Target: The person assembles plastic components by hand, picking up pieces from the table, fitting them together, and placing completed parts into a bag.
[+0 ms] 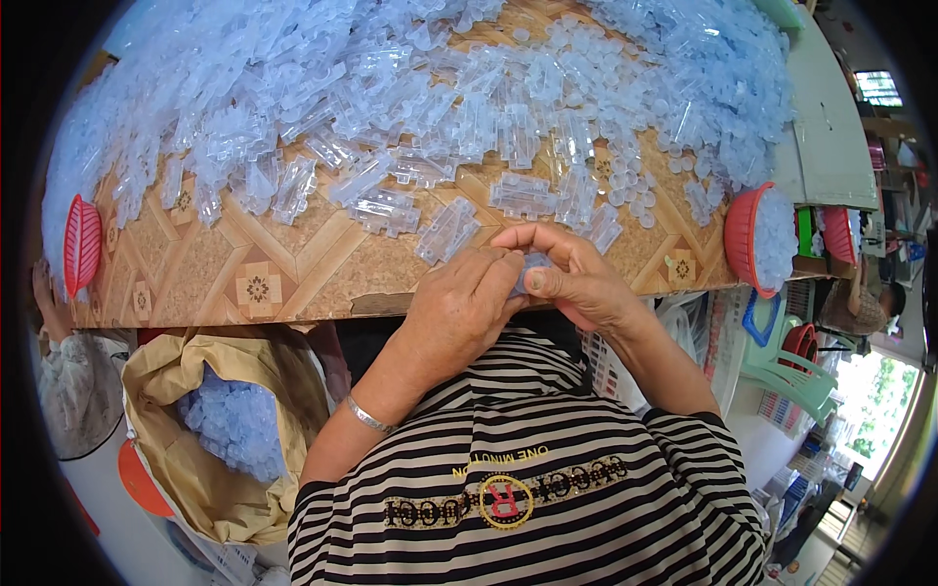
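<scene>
Both hands meet just over the table's near edge, closed around one small clear bluish plastic piece [529, 272]. My left hand [461, 305] grips it from the left, its fingers covering much of it. From the other side, the thumb and curled fingers of my right hand [589, 281] pinch the same piece. Its full shape is hidden. Just beyond the hands lie loose clear plastic cases, one rectangular case [448, 230] beside my left fingers and another [523, 196] farther off. Small clear round discs [635, 193] are scattered to the right.
A large heap of clear plastic parts [322, 78] covers the far table [220, 278]. A red basket [745, 239] of parts stands at right, a pink basket [82, 244] at left. An open brown sack [161, 439] of parts sits lower left. Another person's sleeve [83, 391] is at far left.
</scene>
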`<action>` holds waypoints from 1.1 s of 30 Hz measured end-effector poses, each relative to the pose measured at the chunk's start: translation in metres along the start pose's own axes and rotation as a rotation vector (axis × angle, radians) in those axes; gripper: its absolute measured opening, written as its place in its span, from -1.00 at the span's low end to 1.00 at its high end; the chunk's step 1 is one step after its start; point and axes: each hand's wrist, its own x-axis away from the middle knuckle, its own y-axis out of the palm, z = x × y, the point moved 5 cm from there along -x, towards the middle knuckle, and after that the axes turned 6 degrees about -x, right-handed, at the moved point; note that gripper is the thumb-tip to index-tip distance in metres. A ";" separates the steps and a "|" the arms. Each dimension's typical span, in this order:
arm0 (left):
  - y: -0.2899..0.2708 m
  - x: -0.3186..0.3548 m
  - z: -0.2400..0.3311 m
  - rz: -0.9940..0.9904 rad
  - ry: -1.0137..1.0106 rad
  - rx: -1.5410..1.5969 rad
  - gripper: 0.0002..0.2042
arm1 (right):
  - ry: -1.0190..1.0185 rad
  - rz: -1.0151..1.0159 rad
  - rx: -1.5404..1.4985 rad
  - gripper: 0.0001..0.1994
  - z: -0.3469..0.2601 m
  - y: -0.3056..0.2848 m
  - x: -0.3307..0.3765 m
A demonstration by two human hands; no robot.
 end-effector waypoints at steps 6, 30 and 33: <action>-0.002 0.000 0.001 0.026 -0.005 0.031 -0.59 | 0.052 0.020 -0.030 -0.35 0.000 0.003 0.003; -0.244 0.291 -0.109 0.451 -0.924 -0.796 -0.64 | -0.696 0.711 1.636 -0.78 -0.139 -0.100 -0.080; -0.255 0.354 -0.130 0.313 -1.104 -1.080 -0.60 | -0.749 0.643 1.594 -0.75 -0.136 -0.090 -0.082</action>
